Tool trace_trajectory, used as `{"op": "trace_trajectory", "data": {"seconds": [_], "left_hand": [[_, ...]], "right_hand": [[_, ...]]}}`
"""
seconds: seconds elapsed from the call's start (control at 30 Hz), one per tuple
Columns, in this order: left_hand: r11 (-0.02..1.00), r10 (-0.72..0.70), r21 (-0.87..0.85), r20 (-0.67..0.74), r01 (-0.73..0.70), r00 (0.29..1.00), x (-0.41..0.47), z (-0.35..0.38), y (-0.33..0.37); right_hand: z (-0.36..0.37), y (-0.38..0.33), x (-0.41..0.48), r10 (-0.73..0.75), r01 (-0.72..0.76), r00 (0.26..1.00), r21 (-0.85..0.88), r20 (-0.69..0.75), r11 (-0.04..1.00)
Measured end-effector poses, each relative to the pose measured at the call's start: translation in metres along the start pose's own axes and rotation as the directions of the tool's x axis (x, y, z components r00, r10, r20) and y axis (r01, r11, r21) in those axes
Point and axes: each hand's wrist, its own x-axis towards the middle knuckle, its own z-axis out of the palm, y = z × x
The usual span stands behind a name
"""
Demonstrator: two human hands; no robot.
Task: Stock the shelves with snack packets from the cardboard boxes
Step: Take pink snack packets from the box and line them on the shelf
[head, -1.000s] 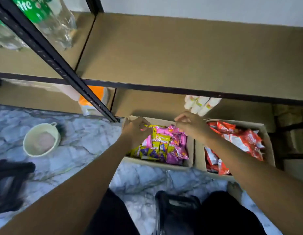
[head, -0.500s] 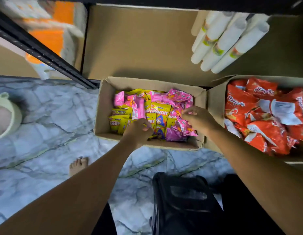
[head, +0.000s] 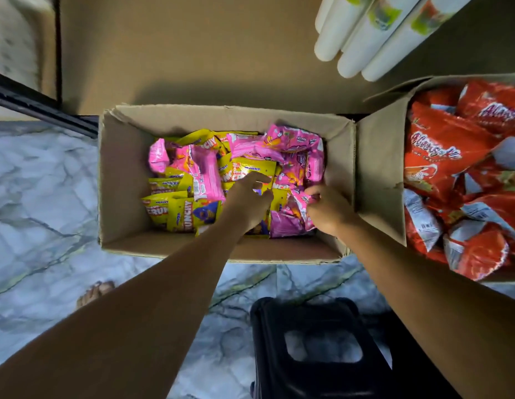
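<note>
An open cardboard box [head: 120,180] on the floor holds a heap of yellow snack packets [head: 175,214] and pink snack packets [head: 290,145]. Both my hands are inside it. My left hand [head: 247,203] curls its fingers on a yellow packet [head: 252,167] in the middle of the heap. My right hand [head: 328,210] pinches a pink packet [head: 290,223] at the box's right side. A second cardboard box [head: 380,174] to the right is full of red snack packets [head: 452,156]. The brown bottom shelf [head: 178,53] lies just behind both boxes.
White tubes with green and orange labels [head: 374,38] lie on the shelf at the upper right. A black shelf post [head: 40,106] crosses the left. A black plastic stool [head: 319,349] stands below between my arms. A bare foot [head: 96,293] rests on the marble floor [head: 43,197].
My head has tipped down and closer, so the box fills the view. Both hands dropped from above the box into the packets and took hold of them.
</note>
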Motion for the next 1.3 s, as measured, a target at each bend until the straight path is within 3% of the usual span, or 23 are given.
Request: {"op": "trace_trajectory", "data": {"seconds": [0.13, 0.27, 0.4, 0.53, 0.63, 0.77, 0.87, 0.93, 1.13, 1.3], "left_hand": [[0.998, -0.032, -0.066, -0.163, 0.021, 0.986, 0.030, 0.003, 0.011], [0.948, 0.106, 0.319, -0.301, -0.005, 0.948, 0.049, -0.004, 0.012], [0.826, 0.214, 0.555, -0.153, -0.095, 0.965, 0.065, -0.020, 0.008], [0.680, 0.175, 0.715, 0.055, -0.162, 0.983, 0.075, -0.030, 0.005], [0.564, 0.191, 0.803, 0.100, -0.192, 0.976, 0.077, -0.033, 0.005], [0.406, 0.316, 0.881, 0.115, -0.244, 0.942, 0.072, -0.036, -0.002], [0.454, 0.355, 0.850, 0.101, -0.266, 0.929, 0.065, -0.043, -0.005], [0.552, 0.339, 0.776, 0.126, -0.305, 0.932, 0.058, -0.049, -0.006], [0.807, 0.270, 0.526, 0.074, -0.267, 0.960, 0.014, -0.076, 0.009], [0.874, 0.260, 0.418, 0.024, -0.246, 0.965, -0.039, -0.107, 0.040]], "right_hand": [[0.003, -0.007, 0.008, -0.111, 0.124, 0.982, 0.079, -0.156, 0.989], [-0.007, -0.032, 0.019, -0.298, 0.294, 0.922, -0.056, -0.246, 0.954], [-0.016, -0.040, 0.042, -0.371, 0.336, 0.900, -0.176, -0.228, 0.925], [-0.024, -0.041, 0.051, -0.466, 0.377, 0.876, -0.427, -0.123, 0.822], [-0.024, -0.039, 0.057, -0.508, 0.411, 0.858, -0.491, -0.078, 0.768], [-0.022, -0.042, 0.066, -0.437, 0.362, 0.900, -0.579, 0.012, 0.731], [-0.027, -0.050, 0.063, -0.410, 0.320, 0.912, -0.624, 0.000, 0.713], [-0.031, -0.056, 0.056, -0.403, 0.307, 0.915, -0.589, -0.034, 0.748], [-0.039, -0.063, 0.026, -0.469, 0.439, 0.875, -0.213, -0.118, 0.873], [-0.052, -0.087, -0.024, -0.476, 0.456, 0.869, -0.156, -0.135, 0.876]]}}
